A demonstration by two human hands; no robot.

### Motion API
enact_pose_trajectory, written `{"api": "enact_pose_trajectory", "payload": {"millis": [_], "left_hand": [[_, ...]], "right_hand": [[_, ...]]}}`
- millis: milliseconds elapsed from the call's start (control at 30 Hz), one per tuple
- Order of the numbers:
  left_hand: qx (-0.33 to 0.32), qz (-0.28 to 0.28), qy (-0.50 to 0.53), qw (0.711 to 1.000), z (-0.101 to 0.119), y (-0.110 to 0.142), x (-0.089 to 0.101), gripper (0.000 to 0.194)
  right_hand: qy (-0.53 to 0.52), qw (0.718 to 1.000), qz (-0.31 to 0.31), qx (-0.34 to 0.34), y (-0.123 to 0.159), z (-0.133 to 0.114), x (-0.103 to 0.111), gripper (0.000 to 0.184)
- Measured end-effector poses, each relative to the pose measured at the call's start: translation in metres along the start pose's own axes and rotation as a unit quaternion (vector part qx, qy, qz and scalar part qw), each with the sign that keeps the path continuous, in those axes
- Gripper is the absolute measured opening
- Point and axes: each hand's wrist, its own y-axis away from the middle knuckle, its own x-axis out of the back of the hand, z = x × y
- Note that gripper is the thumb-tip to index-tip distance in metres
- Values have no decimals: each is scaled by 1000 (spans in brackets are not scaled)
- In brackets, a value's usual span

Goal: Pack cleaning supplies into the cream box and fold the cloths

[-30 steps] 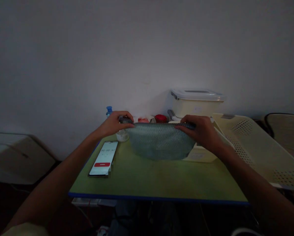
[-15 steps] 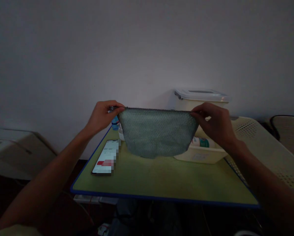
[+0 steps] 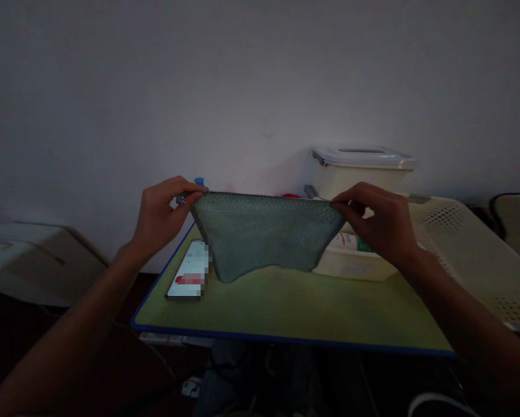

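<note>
A grey-green cloth (image 3: 268, 234) with a dark checked edge hangs in the air above the table, stretched between my two hands. My left hand (image 3: 162, 214) pinches its upper left corner between thumb and fingers. At the upper right corner, my right hand (image 3: 377, 217) grips it the same way. The top edge runs nearly straight, while the lower edge hangs loose and wavy. Behind the cloth, part of the tabletop and some things on it are hidden.
On the yellow-green table (image 3: 286, 313) with a blue rim lies a phone (image 3: 188, 272) at the left. A cream open bin (image 3: 355, 266) holding a white-and-green container stands right, before a lidded box (image 3: 364, 168). A perforated cream basket (image 3: 472, 249) is beside the table.
My left hand has moved left and the cloth is pulled wider. Its lower edge has swung from rounded to wavy. The view has shifted slightly, and a blue bottle top shows above the cloth.
</note>
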Motion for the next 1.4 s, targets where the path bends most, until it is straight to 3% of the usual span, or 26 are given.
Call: {"api": "enact_pose_trajectory", "payload": {"millis": [167,267,433,533,667,767,833,933,1100,1267,1400], "left_hand": [[42,9,36,998,21,-2,22,11],[95,54,92,990,38,-2,33,6],[114,124,142,975,52,-8,42,7],[148,81,131,977,35,-5,22,8],[246,-90,105,959,-5,19,-33,13],[288,-116,80,947,-28,43,-70,13],[291,-121,79,946,-36,54,-83,13],[270,-128,87,950,-38,61,-85,13],[173,-163,70,969,-33,67,-69,15],[124,-244,45,961,-16,98,-52,19],[95,-274,8,957,-1,133,-41,23]], "right_hand": [[1,1000,2,6,-3,-14,25,8],[21,999,20,-31,-3,-20,42,10],[14,996,12,-92,-8,-23,59,13],[6,993,-50,-109,-6,-16,39,13],[40,969,-190,-149,9,-3,-18,9],[70,954,-252,-144,22,-1,-54,12],[80,953,-259,-138,27,-3,-65,14],[81,957,-246,-132,29,-7,-66,15],[70,967,-224,-100,45,-14,-59,18],[27,976,-205,-64,95,-28,-62,22],[-64,982,-156,-87,138,-39,-68,26]]}}
